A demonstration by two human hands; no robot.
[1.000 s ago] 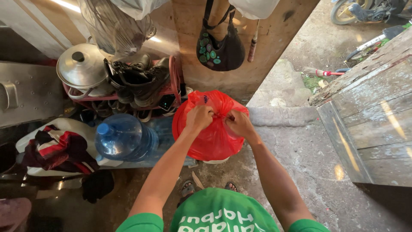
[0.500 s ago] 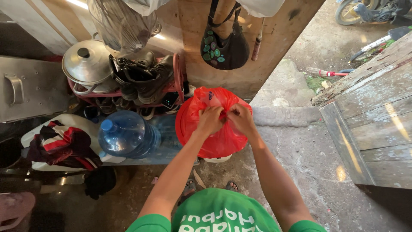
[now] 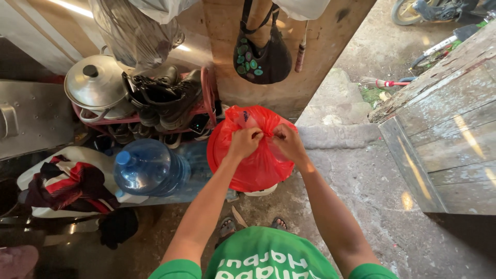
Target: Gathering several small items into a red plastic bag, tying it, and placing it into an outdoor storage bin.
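Red plastic bag pinched at its top by both hands' fingers, beside water jug and shoe rack.

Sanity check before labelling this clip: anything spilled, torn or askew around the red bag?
Nothing stands out. Both hands, left hand and right hand, pinch the gathered top of the red plastic bag; it looks whole, with nothing spilled on the concrete floor. The blue water jug lies on its side, apparently stored.

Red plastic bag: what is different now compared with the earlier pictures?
Little changed. Both hands, left hand and right hand, keep pinching the gathered top of the red plastic bag; the fingers only shifted slightly. Nothing was let go. The water jug and shoe rack stayed put.
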